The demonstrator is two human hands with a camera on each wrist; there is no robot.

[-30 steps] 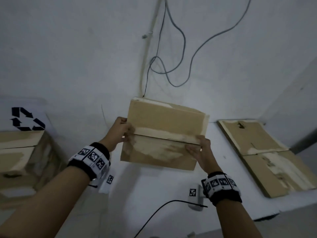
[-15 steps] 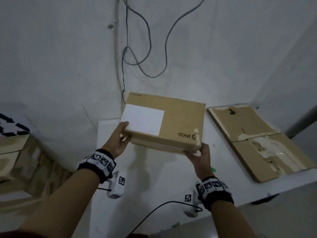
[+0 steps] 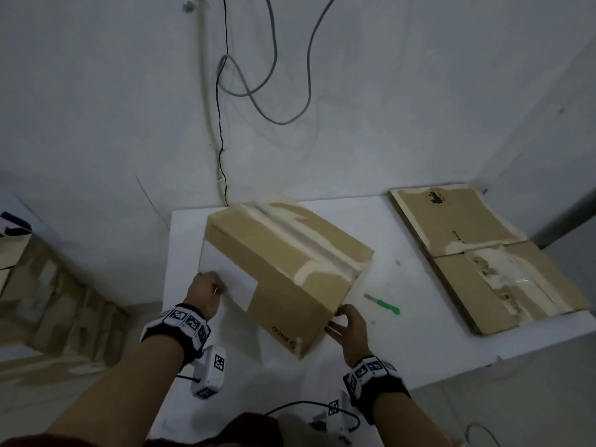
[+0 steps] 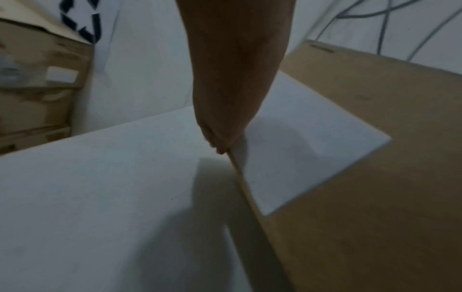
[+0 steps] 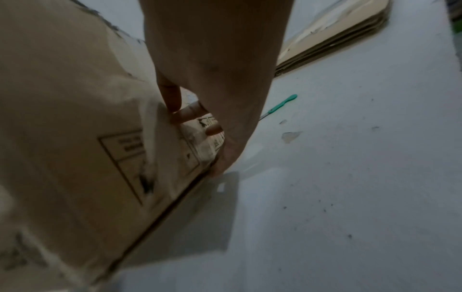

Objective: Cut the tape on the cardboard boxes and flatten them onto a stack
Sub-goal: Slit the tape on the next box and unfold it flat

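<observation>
A brown cardboard box [image 3: 283,269] with a white label and a pale tape seam along its top is tilted low over the white table [image 3: 403,350]. Whether it touches the table I cannot tell. My left hand [image 3: 206,291] grips the box's left edge by the label, and the left wrist view shows its fingers [image 4: 220,142] at that edge of the box [image 4: 375,197]. My right hand [image 3: 346,317] holds the near right corner, with thumb and fingers [image 5: 190,114] curled on the box's end face [image 5: 62,118]. A green-handled knife [image 3: 383,305] lies on the table just right of the box.
A stack of flattened cardboard [image 3: 477,253] lies at the table's right end. More cardboard boxes [image 3: 48,301] stand left of the table. Cables [image 3: 274,91] hang down the wall behind. A white tagged device [image 3: 211,372] sits at the table's near edge.
Both hands have turned the box over and brought it down from chest height to the table. The tape seam now faces up and away.
</observation>
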